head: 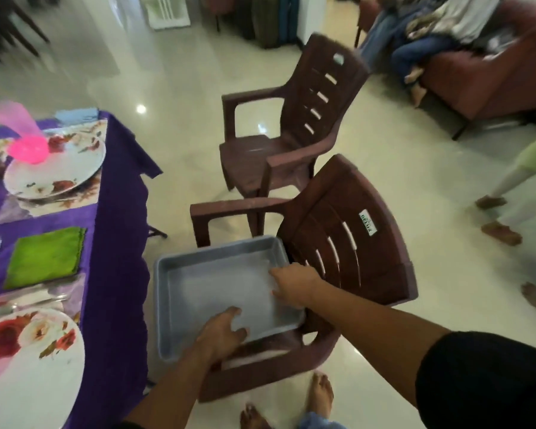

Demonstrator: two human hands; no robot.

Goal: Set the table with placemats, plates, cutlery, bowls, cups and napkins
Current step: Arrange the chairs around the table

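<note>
Here we grip an empty grey tray [217, 286] on a brown chair [347, 258], left hand [220, 332] and right hand [294, 284] curled over its rims; lifted unevenly, it could slip floorward beside the laid table [118, 212].

near plate [28, 366] — cropped at left edge, far corner blurred

A glossy cream tiled floor [384, 187] throws back a bright spot of light near the table. Two dark brown plastic armchairs stand on it: the near chair [347, 252] just in front of the far chair [291, 125]. A reddish-brown sofa [489, 72] fills the top right corner, with people seated on it. At the top, a white slatted unit [167, 10] stands beside dark suitcases [273, 17].
</note>
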